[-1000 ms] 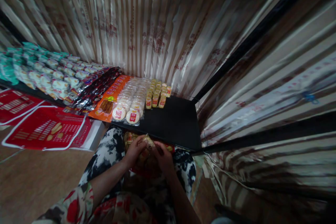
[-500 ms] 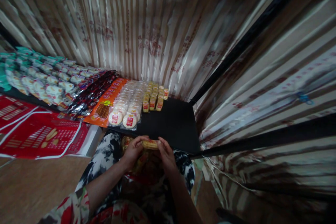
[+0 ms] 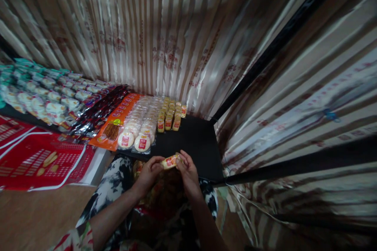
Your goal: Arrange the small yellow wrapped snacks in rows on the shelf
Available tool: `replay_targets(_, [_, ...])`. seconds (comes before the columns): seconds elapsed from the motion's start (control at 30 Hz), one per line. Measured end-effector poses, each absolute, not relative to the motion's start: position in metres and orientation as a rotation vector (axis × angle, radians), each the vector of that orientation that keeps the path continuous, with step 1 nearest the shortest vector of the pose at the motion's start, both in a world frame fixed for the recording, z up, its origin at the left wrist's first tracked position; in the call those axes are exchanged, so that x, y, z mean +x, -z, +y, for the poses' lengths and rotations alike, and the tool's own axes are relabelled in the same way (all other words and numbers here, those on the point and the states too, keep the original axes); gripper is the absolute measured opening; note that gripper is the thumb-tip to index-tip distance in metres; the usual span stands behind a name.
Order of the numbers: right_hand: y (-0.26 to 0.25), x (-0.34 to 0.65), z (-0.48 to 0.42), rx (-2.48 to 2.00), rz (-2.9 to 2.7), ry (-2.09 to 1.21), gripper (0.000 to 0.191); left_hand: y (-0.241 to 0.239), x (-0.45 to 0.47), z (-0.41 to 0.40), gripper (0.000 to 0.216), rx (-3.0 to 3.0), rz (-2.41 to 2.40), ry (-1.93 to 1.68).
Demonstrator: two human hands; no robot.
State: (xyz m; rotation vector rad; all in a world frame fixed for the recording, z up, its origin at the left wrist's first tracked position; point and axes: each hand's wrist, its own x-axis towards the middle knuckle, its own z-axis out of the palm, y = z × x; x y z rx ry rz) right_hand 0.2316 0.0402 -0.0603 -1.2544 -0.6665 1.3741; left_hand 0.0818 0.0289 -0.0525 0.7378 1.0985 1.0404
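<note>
Between my two hands, just over the front edge of the black shelf [image 3: 194,141], is a small wrapped snack pack [image 3: 170,161] with a red label facing up. My left hand [image 3: 149,172] pinches its left end, and my right hand [image 3: 187,170] grips the right end with thumb and fingers. Similar yellow packs [image 3: 168,121] stand in short rows on the shelf ahead. Left of them lie rows of round white wrapped crackers [image 3: 142,143] with red labels. Below my hands, a dark heap of more wrapped packs [image 3: 156,192] sits in my lap, mostly in shadow.
An orange snack bag [image 3: 110,129], dark shiny packets [image 3: 94,115] and several white-and-green packets [image 3: 55,94] fill the shelf's left part. Red bags [image 3: 67,157] stand below at the left. Striped curtain [image 3: 171,27] hangs behind, with black poles [image 3: 250,74] at the right.
The pack between my hands has turned so its red label shows, and its right end is tilted up. The view has shifted slightly, so the shelf appears lower.
</note>
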Motion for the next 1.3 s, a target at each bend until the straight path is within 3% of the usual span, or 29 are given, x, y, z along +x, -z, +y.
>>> replay_targets(0.13, [0.061,0.224,0.044,-1.234,-0.616,-1.342,0.064,0.052,0.098,0.040,0.025,0.760,1.176,-1.140])
replay_targets(0.47, [0.074,0.240,0.079,-1.303,-0.729,-1.246,0.049,0.065,0.137,0.077,0.016,1.020,1.255,-1.258])
replay_targets(0.63, [0.074,0.268,0.130,-1.368,-0.755,-1.028,0.053,0.060,0.161,0.112,0.024,1.237,1.335,-1.199])
replay_targets(0.83, [0.075,0.294,0.196,-1.505,-0.977,-0.809,0.045,0.051,0.200,0.160,0.034,1.170,1.215,-1.153])
replay_targets(1.3, [0.081,0.303,0.274,-1.438,-1.134,-0.818,0.041,0.067,0.231,0.220,0.060,0.939,1.136,-1.104])
